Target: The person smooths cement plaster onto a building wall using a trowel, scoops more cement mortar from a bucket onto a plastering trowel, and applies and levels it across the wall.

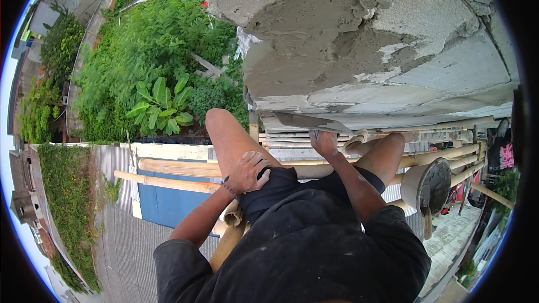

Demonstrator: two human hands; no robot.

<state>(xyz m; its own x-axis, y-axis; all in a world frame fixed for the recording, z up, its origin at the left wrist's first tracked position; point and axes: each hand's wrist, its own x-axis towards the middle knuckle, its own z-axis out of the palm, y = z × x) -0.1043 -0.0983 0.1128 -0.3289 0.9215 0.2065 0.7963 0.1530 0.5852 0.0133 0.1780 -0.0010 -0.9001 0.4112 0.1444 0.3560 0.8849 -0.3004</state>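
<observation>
My right hand (324, 143) is closed around the grip of a plastering trowel, its fingers partly hidden by the hand itself. The long flat blade (309, 121) lies close along the lower part of the wall (387, 92); whether it touches cannot be made out. Darker, wet-looking mortar (314, 33) covers part of the wall above the blade, with a rough lumpy edge. My left hand (248, 173), smeared with grey, rests on my left thigh at the hem of the black shorts, thumb and fingers apart. A bracelet circles that wrist.
I sit astride bamboo poles (179, 168) high above corrugated roofing (120, 219). At my right stands a bucket (414, 186) of grey mortar, with a handle (428, 224) hanging at its near side. Leafy plants (160, 104) grow below, on the left. More poles run along the wall's foot.
</observation>
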